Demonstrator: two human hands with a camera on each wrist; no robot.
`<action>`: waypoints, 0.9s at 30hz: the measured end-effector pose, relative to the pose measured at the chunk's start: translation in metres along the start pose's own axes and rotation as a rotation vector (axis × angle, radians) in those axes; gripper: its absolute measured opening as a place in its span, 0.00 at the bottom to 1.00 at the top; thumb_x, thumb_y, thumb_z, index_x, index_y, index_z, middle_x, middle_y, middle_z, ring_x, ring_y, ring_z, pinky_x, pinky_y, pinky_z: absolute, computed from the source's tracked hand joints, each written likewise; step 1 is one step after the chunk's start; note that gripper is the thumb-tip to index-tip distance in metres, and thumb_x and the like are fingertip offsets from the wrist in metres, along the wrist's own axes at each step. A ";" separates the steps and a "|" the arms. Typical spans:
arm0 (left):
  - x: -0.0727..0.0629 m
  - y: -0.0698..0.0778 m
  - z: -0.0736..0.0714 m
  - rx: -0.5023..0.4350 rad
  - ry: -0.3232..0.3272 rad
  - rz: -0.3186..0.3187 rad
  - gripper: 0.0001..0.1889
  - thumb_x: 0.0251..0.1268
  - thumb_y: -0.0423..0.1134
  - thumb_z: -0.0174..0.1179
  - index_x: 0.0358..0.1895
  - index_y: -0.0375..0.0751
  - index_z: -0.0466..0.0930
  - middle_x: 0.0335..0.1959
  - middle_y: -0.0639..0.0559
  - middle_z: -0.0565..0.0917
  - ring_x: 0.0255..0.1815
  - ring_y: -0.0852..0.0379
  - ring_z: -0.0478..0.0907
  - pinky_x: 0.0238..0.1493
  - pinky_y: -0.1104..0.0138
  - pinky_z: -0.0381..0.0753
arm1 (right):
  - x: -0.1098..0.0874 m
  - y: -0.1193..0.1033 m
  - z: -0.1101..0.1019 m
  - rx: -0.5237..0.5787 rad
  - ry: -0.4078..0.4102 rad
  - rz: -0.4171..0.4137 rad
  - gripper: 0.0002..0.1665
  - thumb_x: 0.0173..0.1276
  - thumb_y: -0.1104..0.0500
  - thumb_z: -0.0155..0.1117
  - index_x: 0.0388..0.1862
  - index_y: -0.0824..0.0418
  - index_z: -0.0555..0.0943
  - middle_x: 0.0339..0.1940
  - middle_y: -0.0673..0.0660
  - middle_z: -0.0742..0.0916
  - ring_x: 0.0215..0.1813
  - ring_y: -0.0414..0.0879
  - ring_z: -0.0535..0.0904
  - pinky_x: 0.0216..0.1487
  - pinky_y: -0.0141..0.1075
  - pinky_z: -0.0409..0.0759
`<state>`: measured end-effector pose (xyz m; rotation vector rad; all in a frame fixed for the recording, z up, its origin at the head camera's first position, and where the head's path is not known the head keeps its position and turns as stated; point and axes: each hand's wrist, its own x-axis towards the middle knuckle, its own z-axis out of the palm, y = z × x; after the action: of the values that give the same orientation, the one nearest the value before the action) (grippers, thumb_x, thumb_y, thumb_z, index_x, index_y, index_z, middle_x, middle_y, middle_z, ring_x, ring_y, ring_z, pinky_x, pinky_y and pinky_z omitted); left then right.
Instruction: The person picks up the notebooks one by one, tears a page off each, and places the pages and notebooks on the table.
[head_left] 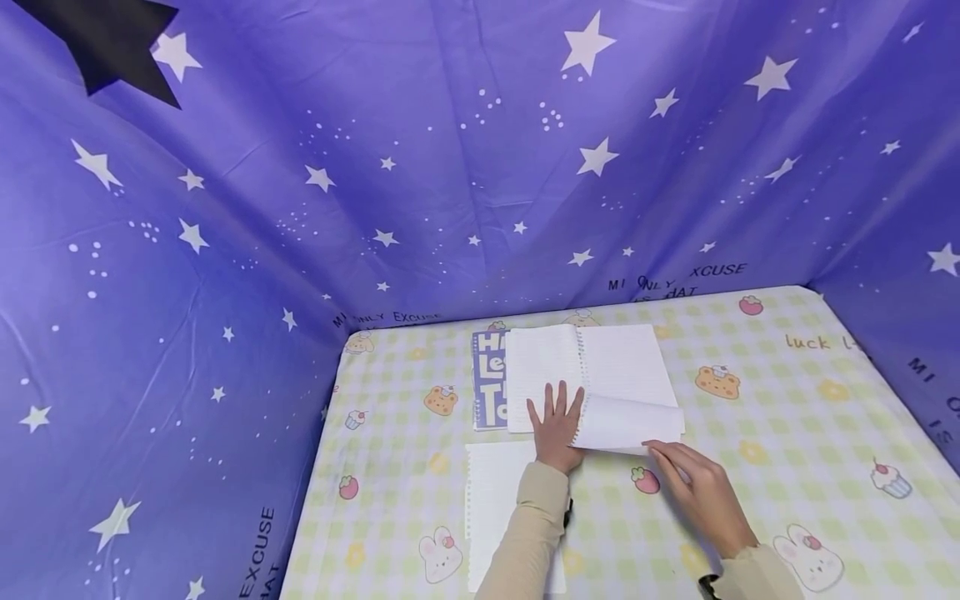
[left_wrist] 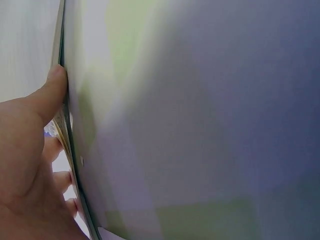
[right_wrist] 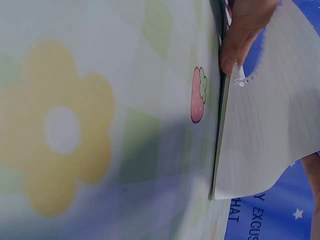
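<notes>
An open spiral notebook (head_left: 626, 354) lies near the middle of the table in the head view. My left hand (head_left: 557, 429) presses on its near edge by the coil, fingers straight and spread. My right hand (head_left: 697, 487) pinches the near right corner of a page (head_left: 633, 423), which is lifted and bent over. In the right wrist view that lined page (right_wrist: 265, 150) bows upward, its holed edge close to the left hand (right_wrist: 250, 20). The left wrist view has the left thumb (left_wrist: 52, 92) against the notebook's edge.
A loose lined sheet (head_left: 495, 492) with a ragged left edge lies nearer, partly under the left sleeve. Purple printed paper with white letters (head_left: 489, 379) shows beside the notebook's left side. A checked tablecloth (head_left: 397, 467) covers the table; starry purple curtains (head_left: 450, 167) surround it.
</notes>
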<state>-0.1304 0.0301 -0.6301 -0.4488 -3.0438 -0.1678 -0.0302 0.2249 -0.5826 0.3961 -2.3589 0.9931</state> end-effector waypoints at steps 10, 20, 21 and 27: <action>0.001 -0.002 0.010 0.062 0.039 -0.012 0.35 0.63 0.58 0.57 0.75 0.66 0.61 0.78 0.54 0.61 0.80 0.49 0.53 0.72 0.42 0.59 | -0.020 -0.013 -0.006 0.060 0.017 0.035 0.22 0.48 0.83 0.69 0.43 0.68 0.87 0.39 0.62 0.90 0.57 0.16 0.71 0.56 0.13 0.71; 0.002 -0.001 0.008 0.044 0.018 -0.053 0.31 0.71 0.39 0.46 0.76 0.69 0.60 0.79 0.57 0.58 0.81 0.52 0.49 0.76 0.43 0.55 | -0.037 -0.028 -0.005 0.069 0.034 0.103 0.20 0.49 0.82 0.69 0.41 0.69 0.87 0.36 0.59 0.90 0.53 0.14 0.72 0.53 0.12 0.71; 0.002 0.000 0.004 0.035 -0.001 -0.056 0.31 0.71 0.42 0.48 0.76 0.68 0.59 0.80 0.57 0.57 0.81 0.52 0.48 0.76 0.43 0.54 | -0.038 -0.028 -0.006 0.068 0.031 0.110 0.19 0.50 0.82 0.68 0.41 0.69 0.88 0.36 0.59 0.90 0.53 0.14 0.73 0.53 0.12 0.72; 0.000 0.004 -0.010 -0.007 -0.027 -0.052 0.35 0.65 0.59 0.58 0.76 0.64 0.61 0.79 0.54 0.59 0.81 0.50 0.51 0.75 0.43 0.55 | -0.045 -0.036 -0.015 0.045 0.009 0.124 0.20 0.51 0.81 0.70 0.40 0.64 0.89 0.36 0.54 0.90 0.51 0.15 0.75 0.50 0.12 0.74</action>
<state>-0.1292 0.0329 -0.6202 -0.3749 -3.0840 -0.1762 0.0281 0.2143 -0.5800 0.2640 -2.3803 1.1044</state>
